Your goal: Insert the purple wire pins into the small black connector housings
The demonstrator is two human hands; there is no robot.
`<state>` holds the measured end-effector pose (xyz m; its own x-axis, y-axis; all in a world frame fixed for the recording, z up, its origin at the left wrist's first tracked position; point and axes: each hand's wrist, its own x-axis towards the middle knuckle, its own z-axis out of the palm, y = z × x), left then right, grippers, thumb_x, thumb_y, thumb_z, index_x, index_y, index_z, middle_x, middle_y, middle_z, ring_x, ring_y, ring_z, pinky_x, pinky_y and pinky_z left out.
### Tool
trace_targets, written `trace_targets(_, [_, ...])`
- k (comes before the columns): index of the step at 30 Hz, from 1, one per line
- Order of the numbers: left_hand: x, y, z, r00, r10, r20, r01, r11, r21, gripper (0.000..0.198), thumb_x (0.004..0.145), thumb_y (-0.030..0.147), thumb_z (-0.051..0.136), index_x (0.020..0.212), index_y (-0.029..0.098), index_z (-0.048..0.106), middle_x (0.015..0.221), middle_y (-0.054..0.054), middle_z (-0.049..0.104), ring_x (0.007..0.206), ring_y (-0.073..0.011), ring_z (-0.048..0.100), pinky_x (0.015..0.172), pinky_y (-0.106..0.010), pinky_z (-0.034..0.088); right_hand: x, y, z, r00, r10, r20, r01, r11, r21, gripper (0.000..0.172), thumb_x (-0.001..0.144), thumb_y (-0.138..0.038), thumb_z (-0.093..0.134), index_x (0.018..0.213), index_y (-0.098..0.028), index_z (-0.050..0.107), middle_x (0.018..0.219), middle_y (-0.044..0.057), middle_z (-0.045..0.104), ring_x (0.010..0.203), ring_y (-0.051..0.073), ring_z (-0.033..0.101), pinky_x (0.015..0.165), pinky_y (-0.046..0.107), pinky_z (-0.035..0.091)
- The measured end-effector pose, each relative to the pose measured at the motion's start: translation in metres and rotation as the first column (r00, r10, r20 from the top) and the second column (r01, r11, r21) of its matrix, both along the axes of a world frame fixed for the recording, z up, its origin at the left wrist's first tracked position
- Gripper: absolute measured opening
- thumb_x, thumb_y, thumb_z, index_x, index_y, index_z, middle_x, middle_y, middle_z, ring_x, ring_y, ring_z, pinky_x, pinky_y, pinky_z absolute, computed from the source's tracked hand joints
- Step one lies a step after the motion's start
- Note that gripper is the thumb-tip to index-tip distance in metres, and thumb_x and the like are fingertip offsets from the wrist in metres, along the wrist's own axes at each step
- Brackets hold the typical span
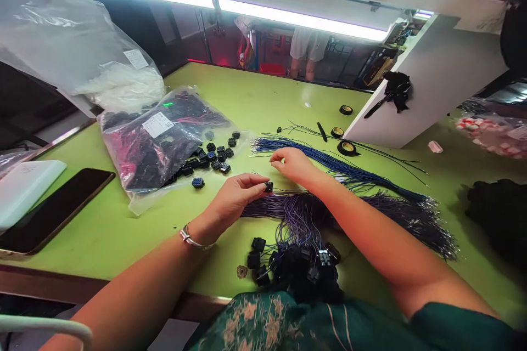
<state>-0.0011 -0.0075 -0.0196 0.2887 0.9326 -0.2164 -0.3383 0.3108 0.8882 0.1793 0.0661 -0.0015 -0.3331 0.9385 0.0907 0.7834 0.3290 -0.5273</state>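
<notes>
My left hand point(242, 193) pinches a small black connector point(268, 187) between thumb and fingertips, above the green table. To its right, my right hand point(290, 164) has its thumb and fingers pressed together beside the bundle of blue wires point(321, 160); anything between those fingertips is too small to make out. Below both hands lies a bundle of purple wires point(298, 211). Its wires run down to a heap of black connectors point(296, 263) near my body. Loose black connectors point(206, 158) lie scattered to the left of the blue bundle.
A clear bag of dark parts point(152, 142) and a bag of white parts point(127, 85) sit at the left, near a phone point(53, 211) and a white box point(31, 189). Black tape rolls point(347, 147) lie by the white panel point(436, 77). Someone's legs point(302, 60) show beyond the table point(135, 247).
</notes>
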Motion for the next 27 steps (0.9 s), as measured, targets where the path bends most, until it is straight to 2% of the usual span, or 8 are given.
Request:
trace_targets(6, [0.001, -0.001, 0.000, 1.000, -0.028, 0.004, 0.028, 1.000, -0.011, 0.025, 0.059, 0.023, 0.083, 0.082, 0.014, 0.076, 0.080, -0.006, 0.073, 0.075, -0.0170, 0.068, 0.088, -0.038, 0.051, -0.037, 0.041, -0.019, 0.961, -0.033, 0.274, 0.023, 0.999, 0.038, 0.018, 0.083, -0.021, 0.055, 0.094, -0.017, 0.069, 0.105, 0.013, 0.066, 0.091, 0.021, 0.059, 0.076, 0.030, 0.043])
trace_targets(9, [0.000, 0.000, 0.001, 1.000, -0.029, 0.004, 0.029, 0.999, -0.025, 0.025, 0.059, 0.023, 0.083, 0.081, 0.014, 0.076, 0.079, -0.006, 0.073, 0.074, -0.0179, 0.069, 0.088, -0.037, 0.051, -0.043, 0.040, -0.020, 0.935, -0.006, 0.353, -0.008, 0.999, 0.037, 0.018, 0.085, -0.019, 0.050, 0.089, -0.015, 0.067, 0.102, 0.015, 0.066, 0.086, 0.021, 0.060, 0.070, 0.029, 0.042])
trace_targets(12, [-0.001, 0.000, 0.001, 0.999, -0.043, -0.007, 0.043, 0.999, -0.033, 0.026, 0.060, 0.023, 0.083, 0.083, 0.014, 0.076, 0.080, -0.006, 0.073, 0.075, -0.0177, 0.069, 0.088, -0.036, 0.051, -0.033, 0.028, -0.011, 0.946, 0.008, 0.323, -0.033, 0.997, 0.071, 0.020, 0.085, -0.014, 0.045, 0.089, -0.014, 0.065, 0.093, 0.014, 0.068, 0.078, 0.020, 0.059, 0.067, 0.030, 0.040])
trace_targets(15, [-0.001, 0.000, 0.000, 0.999, -0.044, 0.002, 0.044, 0.999, -0.032, 0.025, 0.062, 0.021, 0.082, 0.085, 0.014, 0.075, 0.083, -0.006, 0.073, 0.077, -0.0174, 0.069, 0.089, -0.036, 0.051, -0.010, 0.010, -0.001, 0.991, 0.039, 0.128, -0.054, 0.992, 0.111, 0.013, 0.079, -0.014, 0.049, 0.079, -0.015, 0.062, 0.076, 0.007, 0.065, 0.067, 0.016, 0.055, 0.064, 0.029, 0.040])
trace_targets(17, [-0.001, 0.000, 0.000, 0.999, -0.038, 0.019, 0.039, 0.999, -0.035, 0.024, 0.062, 0.020, 0.082, 0.084, 0.014, 0.075, 0.085, -0.007, 0.073, 0.079, -0.0171, 0.069, 0.090, -0.036, 0.051, 0.008, -0.003, 0.005, 0.991, 0.039, -0.128, -0.032, 0.998, 0.055, 0.008, 0.077, -0.018, 0.053, 0.075, -0.016, 0.061, 0.067, 0.002, 0.060, 0.060, 0.012, 0.051, 0.059, 0.026, 0.041])
trace_targets(21, [0.001, 0.000, 0.000, 0.999, -0.042, 0.033, 0.044, 0.997, -0.061, 0.024, 0.062, 0.017, 0.081, 0.086, 0.014, 0.075, 0.087, -0.007, 0.074, 0.080, -0.0165, 0.069, 0.089, -0.032, 0.052, 0.038, -0.028, 0.018, 0.777, -0.108, -0.620, 0.016, 0.988, -0.151, 0.021, 0.077, -0.035, 0.059, 0.084, -0.016, 0.061, 0.066, -0.002, 0.055, 0.047, 0.007, 0.043, 0.043, 0.023, 0.037])
trace_targets(24, [0.001, 0.001, 0.000, 0.999, -0.014, 0.038, 0.018, 0.995, -0.097, 0.025, 0.063, 0.014, 0.081, 0.086, 0.014, 0.074, 0.088, -0.006, 0.074, 0.081, -0.0155, 0.069, 0.086, -0.028, 0.052, 0.039, -0.044, 0.025, 0.679, -0.133, -0.722, -0.002, 0.983, -0.183, 0.024, 0.073, -0.037, 0.064, 0.083, -0.015, 0.063, 0.067, -0.003, 0.056, 0.046, 0.005, 0.038, 0.041, 0.022, 0.033])
trace_targets(27, [0.001, 0.002, -0.001, 0.996, 0.015, 0.083, -0.005, 0.993, -0.114, 0.024, 0.063, 0.011, 0.080, 0.086, 0.014, 0.074, 0.088, -0.006, 0.074, 0.083, -0.0145, 0.069, 0.088, -0.026, 0.051, 0.024, -0.057, 0.019, 0.710, -0.129, -0.692, -0.063, 0.967, -0.245, 0.018, 0.071, -0.031, 0.066, 0.076, -0.014, 0.064, 0.065, -0.003, 0.056, 0.052, 0.006, 0.042, 0.050, 0.022, 0.036])
